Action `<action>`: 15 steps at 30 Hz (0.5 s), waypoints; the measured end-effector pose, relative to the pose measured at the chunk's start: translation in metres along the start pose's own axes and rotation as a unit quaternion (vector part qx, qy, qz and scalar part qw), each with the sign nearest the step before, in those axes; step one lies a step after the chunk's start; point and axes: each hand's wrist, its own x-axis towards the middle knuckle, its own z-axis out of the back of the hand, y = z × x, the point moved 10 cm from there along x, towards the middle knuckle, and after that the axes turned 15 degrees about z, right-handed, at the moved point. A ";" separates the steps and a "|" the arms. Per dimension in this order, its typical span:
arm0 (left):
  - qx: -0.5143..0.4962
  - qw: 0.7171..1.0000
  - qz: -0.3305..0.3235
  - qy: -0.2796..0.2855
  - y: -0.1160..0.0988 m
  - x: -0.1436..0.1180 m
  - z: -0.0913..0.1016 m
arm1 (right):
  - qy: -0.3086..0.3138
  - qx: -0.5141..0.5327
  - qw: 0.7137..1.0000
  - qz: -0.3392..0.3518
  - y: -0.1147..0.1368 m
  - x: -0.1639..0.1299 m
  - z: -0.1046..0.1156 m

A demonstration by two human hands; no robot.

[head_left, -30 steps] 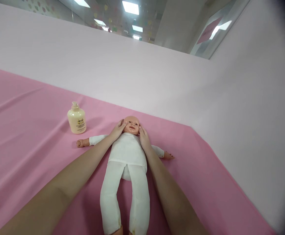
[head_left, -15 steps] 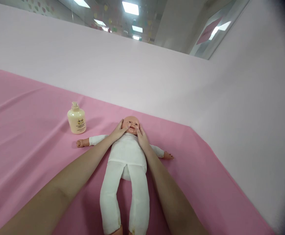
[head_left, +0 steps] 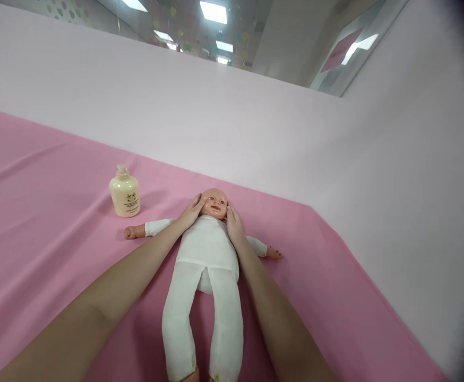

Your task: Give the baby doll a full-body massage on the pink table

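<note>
A baby doll (head_left: 207, 241) with a white cloth body lies on its back, its head away from me and its arms spread to both sides. My left hand (head_left: 192, 213) cups the left side of the doll's head, the thumb resting along the edge of the cheek. On the other side, my right hand (head_left: 234, 223) lies against the cheek and jaw with its fingers pointing up. Between them the doll's face is uncovered. Some fingertips are hidden beside and behind the head.
A cream-coloured pump bottle (head_left: 125, 195) stands upright to the left, beyond the doll's outstretched arm. Pink cloth (head_left: 57, 212) with folds covers the table. A white wall (head_left: 200, 116) rises behind and at the right, with a window (head_left: 232, 32) above.
Both thumbs have slid outward from beside the doll's mouth to the sides of its face. The doll and the bottle have stayed in place.
</note>
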 end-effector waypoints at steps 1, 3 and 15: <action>0.001 1.000 -0.001 0.006 0.000 0.000 -0.002 | -0.002 0.003 1.000 -0.005 0.002 0.000 0.000; 0.002 1.000 -0.006 0.016 0.000 0.000 -0.005 | 0.002 0.009 1.000 -0.014 0.006 -0.001 -0.002; 0.017 0.999 0.008 0.028 0.001 -0.007 -0.008 | 0.047 0.007 0.998 -0.048 0.013 -0.006 -0.012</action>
